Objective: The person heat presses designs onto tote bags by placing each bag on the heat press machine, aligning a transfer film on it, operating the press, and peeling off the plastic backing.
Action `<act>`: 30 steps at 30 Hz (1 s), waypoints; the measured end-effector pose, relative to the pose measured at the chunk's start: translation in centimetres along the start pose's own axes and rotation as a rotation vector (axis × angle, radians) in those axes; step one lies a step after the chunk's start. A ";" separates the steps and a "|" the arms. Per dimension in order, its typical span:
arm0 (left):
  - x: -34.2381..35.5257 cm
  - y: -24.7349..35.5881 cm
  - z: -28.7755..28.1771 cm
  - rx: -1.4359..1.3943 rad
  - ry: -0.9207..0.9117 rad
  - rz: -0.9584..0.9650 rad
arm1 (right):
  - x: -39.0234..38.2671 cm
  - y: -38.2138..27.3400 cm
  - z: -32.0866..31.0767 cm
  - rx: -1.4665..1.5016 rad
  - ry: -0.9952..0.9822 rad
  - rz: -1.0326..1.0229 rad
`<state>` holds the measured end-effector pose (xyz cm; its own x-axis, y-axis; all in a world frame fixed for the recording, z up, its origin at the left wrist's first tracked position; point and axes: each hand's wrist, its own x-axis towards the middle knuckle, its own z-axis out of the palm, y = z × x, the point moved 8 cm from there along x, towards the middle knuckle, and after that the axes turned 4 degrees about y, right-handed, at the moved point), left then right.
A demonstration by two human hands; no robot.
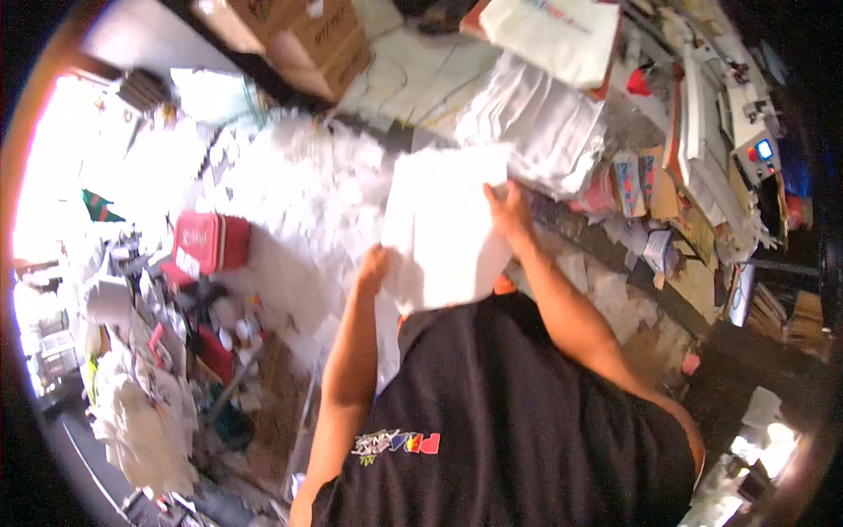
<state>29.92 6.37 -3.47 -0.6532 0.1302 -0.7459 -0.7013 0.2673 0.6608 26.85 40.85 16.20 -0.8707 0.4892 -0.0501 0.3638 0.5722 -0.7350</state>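
Note:
A plain white sheet (pixel 448 224) hangs between my hands in front of my body, wide and bright; whether it is paper, cloth or a flat bag I cannot tell. My left hand (pixel 374 269) is closed on its left edge, low down. Higher up, my right hand (pixel 510 213) grips the opposite edge, thumb over the front face. Just beyond my right hand lies a pile of similar white sheets (pixel 536 119) with layered, uneven edges. On top at its far end rests a white piece with coloured print (pixel 553 35).
Brown cartons (pixel 307 44) stand at the far left of centre. White scraps (pixel 299 176) cover much of the floor. A red box (pixel 211 243) sits among clutter at left. Along the right is a machine with a lit control panel (pixel 762 151), near a small blue-and-white box (pixel 660 252).

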 end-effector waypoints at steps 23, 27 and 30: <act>-1.7 25.2 11.5 0.415 0.743 0.392 | 2.1 -5.8 -15.7 0.682 -0.450 0.115; -6.9 35.7 22.5 0.164 0.384 0.653 | 11.0 -0.8 -18.6 0.615 -0.216 0.135; -10.8 39.8 26.8 0.626 0.423 1.073 | 12.3 -5.6 -21.6 0.512 -0.361 -0.094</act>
<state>16.69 41.20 28.65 -0.9185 0.2766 0.2826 0.3954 0.6285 0.6698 21.23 57.92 34.31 -0.9806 0.1478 -0.1288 0.1536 0.1706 -0.9733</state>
